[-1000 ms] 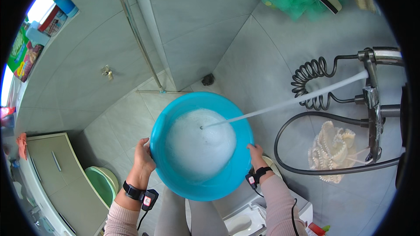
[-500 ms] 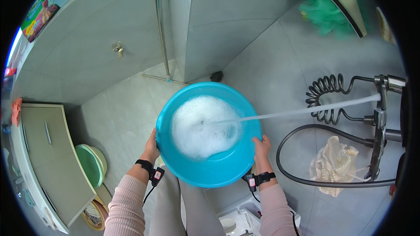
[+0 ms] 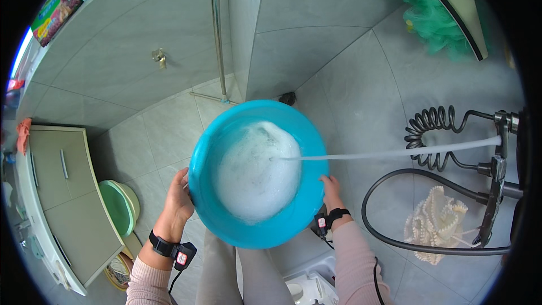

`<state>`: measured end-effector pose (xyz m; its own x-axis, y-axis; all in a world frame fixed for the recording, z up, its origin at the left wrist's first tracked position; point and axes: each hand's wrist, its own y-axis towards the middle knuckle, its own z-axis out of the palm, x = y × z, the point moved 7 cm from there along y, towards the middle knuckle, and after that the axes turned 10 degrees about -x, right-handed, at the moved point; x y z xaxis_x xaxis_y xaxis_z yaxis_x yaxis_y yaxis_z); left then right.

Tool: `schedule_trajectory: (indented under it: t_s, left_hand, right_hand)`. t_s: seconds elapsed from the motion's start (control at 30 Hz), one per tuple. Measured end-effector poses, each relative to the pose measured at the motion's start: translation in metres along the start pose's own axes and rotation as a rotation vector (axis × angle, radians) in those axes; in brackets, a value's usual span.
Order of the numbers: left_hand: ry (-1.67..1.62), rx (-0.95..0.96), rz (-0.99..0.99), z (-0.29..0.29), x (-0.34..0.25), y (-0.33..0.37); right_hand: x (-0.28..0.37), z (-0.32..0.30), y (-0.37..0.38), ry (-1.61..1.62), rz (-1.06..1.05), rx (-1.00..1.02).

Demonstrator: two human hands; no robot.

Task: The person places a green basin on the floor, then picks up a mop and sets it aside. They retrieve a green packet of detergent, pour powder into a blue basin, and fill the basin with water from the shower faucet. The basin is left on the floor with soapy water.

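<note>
Both my hands hold a round blue basin (image 3: 271, 231) in front of my legs. White, foamy water (image 3: 257, 172) swirls inside it. My left hand (image 3: 180, 196) grips the basin's left rim, fingers curled under the outside. On the right rim, my right hand (image 3: 332, 192) is closed with the thumb over the edge. A stream of water (image 3: 384, 153) shoots in from the faucet (image 3: 498, 164) on the right and lands near the middle of the foam. Each wrist wears a black strap with a small device.
A coiled dark hose (image 3: 429, 135) and a looped shower hose (image 3: 389, 178) hang at the right by a cream ruffled cloth (image 3: 435, 223). At left stand a cabinet (image 3: 76, 186) and a green basin (image 3: 116, 209). A green bath puff (image 3: 437, 22) hangs upper right.
The basin has shifted a little left and tilts differently, its foam gathered into a rounder mass. My left hand has moved left with it. The view has shifted slightly.
</note>
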<state>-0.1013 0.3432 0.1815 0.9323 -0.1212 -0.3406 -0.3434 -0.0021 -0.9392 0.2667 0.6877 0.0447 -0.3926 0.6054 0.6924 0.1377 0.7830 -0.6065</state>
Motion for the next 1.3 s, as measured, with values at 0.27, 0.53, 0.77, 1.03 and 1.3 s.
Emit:
schedule_trajectory:
  t_s: [0.27, 0.53, 0.77, 1.03, 1.3]
  left_hand:
    - [-0.004, -0.11, -0.16, -0.018, 0.044, 0.104]
    - [-0.067, 0.01, -0.074, 0.019, 0.047, 0.124]
    - [-0.073, -0.017, -0.104, 0.014, 0.042, 0.153]
    - [-0.08, 0.068, -0.05, 0.026, 0.058, 0.274]
    - [-0.031, 0.115, -0.043, 0.026, 0.081, 0.406]
  right_hand:
    - [0.041, -0.008, -0.016, -0.027, -0.074, -0.074]
    - [0.034, -0.022, -0.016, 0.034, -0.138, -0.143]
    - [-0.042, 0.0, 0.015, -0.007, -0.097, -0.144]
    - [-0.145, 0.052, 0.05, 0.095, 0.163, -0.014]
    - [-0.244, 0.113, 0.1, 0.091, 0.333, -0.088]
